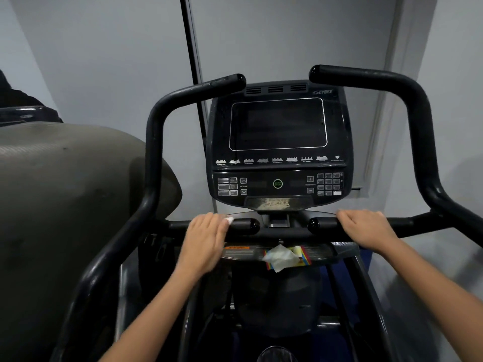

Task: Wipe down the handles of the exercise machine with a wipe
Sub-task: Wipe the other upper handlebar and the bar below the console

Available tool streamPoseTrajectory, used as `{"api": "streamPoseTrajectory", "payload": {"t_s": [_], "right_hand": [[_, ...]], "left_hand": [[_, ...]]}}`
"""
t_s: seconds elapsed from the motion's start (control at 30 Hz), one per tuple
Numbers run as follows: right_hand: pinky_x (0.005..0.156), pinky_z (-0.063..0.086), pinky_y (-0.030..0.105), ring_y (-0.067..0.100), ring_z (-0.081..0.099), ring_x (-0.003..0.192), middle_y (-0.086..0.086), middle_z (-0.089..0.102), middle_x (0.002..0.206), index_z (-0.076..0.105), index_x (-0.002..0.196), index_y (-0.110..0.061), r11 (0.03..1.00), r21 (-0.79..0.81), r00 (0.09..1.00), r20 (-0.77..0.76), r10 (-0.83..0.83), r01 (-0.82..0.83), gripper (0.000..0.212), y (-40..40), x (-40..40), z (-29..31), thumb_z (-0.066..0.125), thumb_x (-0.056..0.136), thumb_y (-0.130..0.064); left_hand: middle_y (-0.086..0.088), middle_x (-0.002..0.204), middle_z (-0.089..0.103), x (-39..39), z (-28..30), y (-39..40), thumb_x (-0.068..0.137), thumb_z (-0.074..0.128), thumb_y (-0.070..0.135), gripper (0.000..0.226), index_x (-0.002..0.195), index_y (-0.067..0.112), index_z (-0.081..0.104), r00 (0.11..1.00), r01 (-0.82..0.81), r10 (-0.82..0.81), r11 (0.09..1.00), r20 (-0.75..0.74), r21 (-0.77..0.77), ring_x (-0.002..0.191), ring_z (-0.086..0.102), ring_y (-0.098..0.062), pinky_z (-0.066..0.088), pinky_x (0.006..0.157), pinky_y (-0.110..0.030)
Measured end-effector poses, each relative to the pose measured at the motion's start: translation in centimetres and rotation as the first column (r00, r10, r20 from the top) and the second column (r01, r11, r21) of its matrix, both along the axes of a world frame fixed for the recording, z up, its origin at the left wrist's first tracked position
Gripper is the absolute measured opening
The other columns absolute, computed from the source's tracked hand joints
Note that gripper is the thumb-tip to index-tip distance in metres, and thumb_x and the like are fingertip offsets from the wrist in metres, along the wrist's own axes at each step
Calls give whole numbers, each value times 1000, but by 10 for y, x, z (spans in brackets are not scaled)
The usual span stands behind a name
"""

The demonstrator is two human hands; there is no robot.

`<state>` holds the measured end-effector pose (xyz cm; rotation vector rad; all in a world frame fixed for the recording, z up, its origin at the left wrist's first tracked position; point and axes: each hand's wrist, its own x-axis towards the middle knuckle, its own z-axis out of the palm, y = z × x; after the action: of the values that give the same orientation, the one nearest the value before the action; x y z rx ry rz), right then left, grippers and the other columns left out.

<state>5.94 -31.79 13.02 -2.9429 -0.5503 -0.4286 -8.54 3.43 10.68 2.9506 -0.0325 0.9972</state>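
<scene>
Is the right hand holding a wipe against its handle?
No: the right hand grips the bare right handle; white wipe shows only under the left hand.

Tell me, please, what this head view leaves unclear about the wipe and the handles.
- Wipe: only a white tip shows; the left hand covers the rest.
- Left grip's wiped portion: under that hand.
- Right hand: its fingers curl behind the right grip.
- Console button labels: too small.

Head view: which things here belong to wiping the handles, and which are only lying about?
Belong to the job:
- left hand, holding a wipe on the left inner handle
- right hand, gripping the right inner handle
- upper left handle
- upper right handle

Lying about:
- crumpled wipe on the tray
- console
</scene>
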Motion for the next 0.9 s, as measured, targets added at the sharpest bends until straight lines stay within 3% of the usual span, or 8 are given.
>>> {"api": "streamPoseTrajectory", "payload": {"t_s": [0.1, 0.23, 0.4, 0.5, 0.57, 0.7, 0.77, 0.9], "right_hand": [[82, 40, 38, 28, 59, 84, 2, 66, 84, 51, 75, -15, 1000, -16, 1000, -1, -15, 15, 43, 2, 1, 1, 22, 101, -31], [88, 41, 39, 27, 59, 86, 1, 62, 83, 49, 71, -18, 999, -18, 998, -50, -32, 31, 43, 4, 1, 3, 21, 101, -32], [85, 40, 38, 27, 58, 86, 3, 66, 87, 50, 73, -18, 1000, -12, 999, -23, -24, 24, 43, 3, -2, 4, 21, 101, -32], [81, 38, 38, 27, 58, 84, 4, 66, 86, 49, 74, -19, 1000, -8, 1000, -5, -2, 2, 41, 0, -4, 4, 21, 102, -31], [77, 35, 38, 27, 56, 82, 2, 64, 83, 50, 76, -17, 1000, 4, 1000, -4, 6, -6, 41, -1, -4, 5, 22, 102, -31], [79, 36, 38, 28, 57, 85, 4, 67, 87, 49, 76, -17, 1000, -15, 1000, 10, 10, -9, 38, 1, -4, 4, 23, 102, -28], [77, 34, 37, 29, 58, 88, 6, 68, 92, 48, 77, -17, 1000, -23, 1000, -3, 3, -3, 36, 1, -4, 5, 24, 101, -27], [77, 32, 37, 29, 57, 89, 8, 69, 101, 49, 74, -18, 1000, -21, 999, -38, -21, 21, 39, 4, -5, 8, 23, 101, -29]], "left_hand": [[-8, 90, 69, 7, 19, 37, 106, 23, 31, 46, 90, 13, 62, 938, -313, 280, 938, -204, -151, 91, 64, -35, 47, 85, -42], [-19, 121, 66, 33, 39, 21, 105, 23, 26, 41, 115, 7, 58, 835, -413, 312, 900, -453, -141, 110, 61, -40, 46, 91, -40], [0, 101, 66, 28, 21, -68, 99, 11, 37, 52, 99, 20, 60, 985, -64, 41, 989, -165, -135, 98, 60, -28, 42, 88, -39], [6, 102, 61, 12, 10, -55, 103, 21, 33, 40, 111, 22, 59, 990, 131, -136, 985, -36, -110, 97, 54, -17, 40, 93, -35], [3, 100, 62, 8, 4, -17, 104, 25, 29, 36, 112, 20, 59, 990, 142, -143, 990, -19, -20, 94, 57, -19, 43, 87, -36], [-11, 95, 70, 9, 21, 45, 101, 19, 31, 48, 97, 13, 63, 943, -247, 223, 966, -249, -71, 94, 64, -35, 46, 80, -41], [-16, 110, 68, 23, 30, 50, 103, 24, 27, 39, 104, 7, 58, 870, -340, 304, 940, -387, -25, 104, 62, -38, 44, 82, -39], [-19, 133, 59, 44, 43, 22, 98, 18, 35, 56, 123, 6, 60, 752, -444, 348, 895, -560, -39, 120, 55, -36, 41, 90, -39]]}}
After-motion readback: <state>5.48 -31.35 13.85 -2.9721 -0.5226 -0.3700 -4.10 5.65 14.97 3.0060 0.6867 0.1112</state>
